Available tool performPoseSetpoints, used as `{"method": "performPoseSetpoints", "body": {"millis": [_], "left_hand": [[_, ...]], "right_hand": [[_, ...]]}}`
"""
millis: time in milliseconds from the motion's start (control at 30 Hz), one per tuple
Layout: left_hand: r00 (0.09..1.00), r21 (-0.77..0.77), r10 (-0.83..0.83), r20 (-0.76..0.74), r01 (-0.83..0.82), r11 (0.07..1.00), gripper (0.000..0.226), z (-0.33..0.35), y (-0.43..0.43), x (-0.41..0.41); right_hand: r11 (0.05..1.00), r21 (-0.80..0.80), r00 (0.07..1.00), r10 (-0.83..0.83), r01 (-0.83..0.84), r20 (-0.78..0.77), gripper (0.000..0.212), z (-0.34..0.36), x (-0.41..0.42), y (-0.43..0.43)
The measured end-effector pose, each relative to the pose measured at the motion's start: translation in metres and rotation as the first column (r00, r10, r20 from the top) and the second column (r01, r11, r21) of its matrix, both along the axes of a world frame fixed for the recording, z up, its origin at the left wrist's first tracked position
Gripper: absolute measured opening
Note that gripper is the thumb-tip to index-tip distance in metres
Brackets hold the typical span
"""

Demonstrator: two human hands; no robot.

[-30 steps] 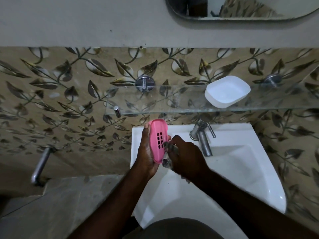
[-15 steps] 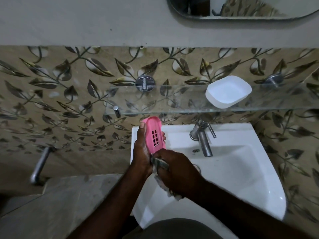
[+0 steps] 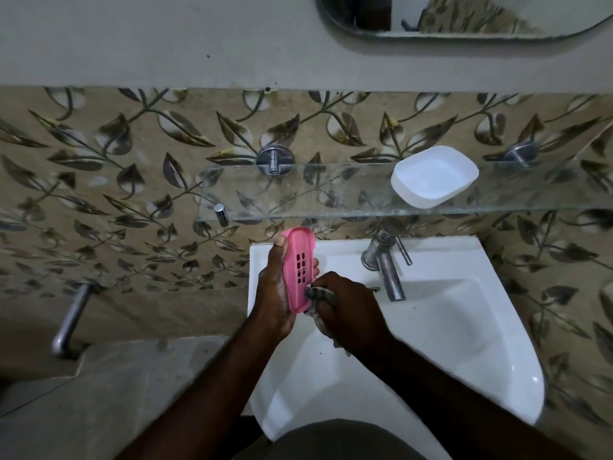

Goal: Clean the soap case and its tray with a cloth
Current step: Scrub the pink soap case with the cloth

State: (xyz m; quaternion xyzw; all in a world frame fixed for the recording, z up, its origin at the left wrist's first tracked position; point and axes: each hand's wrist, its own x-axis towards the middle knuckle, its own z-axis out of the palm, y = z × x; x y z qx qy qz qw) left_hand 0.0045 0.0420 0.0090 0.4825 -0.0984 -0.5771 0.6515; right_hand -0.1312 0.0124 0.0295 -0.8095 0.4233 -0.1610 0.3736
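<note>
My left hand (image 3: 273, 293) grips a pink slotted soap tray (image 3: 298, 260) upright over the left rim of the white sink (image 3: 464, 343). My right hand (image 3: 345, 310) holds a bunched grey cloth (image 3: 316, 295) and presses it against the tray's lower right side. The white soap case (image 3: 434, 175) sits open side up on the glass shelf (image 3: 298, 200) above the sink, away from both hands.
A steel tap (image 3: 386, 263) stands at the back of the sink, just right of my right hand. A metal pipe (image 3: 71, 322) juts from the wall at the left, above a grey stone ledge (image 3: 116, 393). A mirror (image 3: 464, 14) hangs overhead.
My right hand with the cloth has moved down along the tray from its slots to its lower end. The tray has shifted a little up and left in my left hand.
</note>
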Motion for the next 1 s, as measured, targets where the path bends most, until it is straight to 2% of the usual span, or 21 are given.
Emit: {"method": "performPoseSetpoints", "body": {"millis": [67,133,233,333,400,500,667,733,833,900,1000], "left_hand": [[1.0,0.001,0.009,-0.003,-0.009,1.0,0.08,-0.002,0.001,-0.003],[1.0,0.002,0.027,0.003,-0.027,1.0,0.076,-0.005,0.003,-0.006],[0.998,-0.011,0.043,0.043,-0.042,0.999,0.081,-0.005,0.004,-0.009],[0.996,-0.05,0.061,0.072,-0.057,0.997,0.084,-0.005,0.004,-0.009],[0.995,-0.062,0.057,0.082,-0.052,0.997,0.088,-0.008,0.005,-0.009],[0.999,-0.036,0.031,0.039,-0.029,0.999,0.089,-0.009,0.008,-0.013],[1.0,-0.082,-0.025,0.002,0.025,0.996,0.085,0.001,0.007,-0.025],[1.0,-0.089,-0.01,-0.019,0.008,0.996,0.091,0.003,0.004,-0.021],[1.0,-0.037,-0.003,0.008,0.003,0.999,0.099,0.001,0.004,-0.017],[1.0,-0.001,-0.013,-0.006,0.013,1.0,0.106,-0.001,0.009,-0.024],[0.999,-0.011,-0.031,-0.032,0.031,0.999,0.11,-0.002,0.012,-0.039]], "right_hand": [[0.992,0.099,0.997,-0.08,0.078,0.013,0.002,0.001,0.004,-0.004],[0.986,0.076,0.989,-0.149,0.149,-0.003,0.012,0.002,0.007,-0.014],[0.979,0.066,0.979,-0.197,0.194,0.049,0.018,0.004,0.009,-0.025],[0.979,0.105,0.984,-0.179,0.176,0.022,0.031,-0.001,0.005,-0.024],[0.973,0.19,0.991,-0.131,0.132,-0.016,0.036,-0.007,0.0,-0.018],[0.968,0.209,0.99,-0.141,0.139,-0.003,0.031,-0.001,-0.001,-0.023],[0.931,0.2,0.915,-0.346,0.306,0.207,0.03,0.023,0.008,-0.041],[0.946,0.172,0.941,-0.301,0.275,0.154,0.032,0.014,0.002,-0.029],[0.952,0.237,0.976,-0.212,0.194,0.052,0.034,0.0,-0.011,-0.013],[0.954,0.233,0.976,-0.207,0.186,0.07,0.031,0.004,-0.011,-0.023],[0.942,0.192,0.935,-0.308,0.274,0.176,0.029,0.023,-0.001,-0.045]]}}
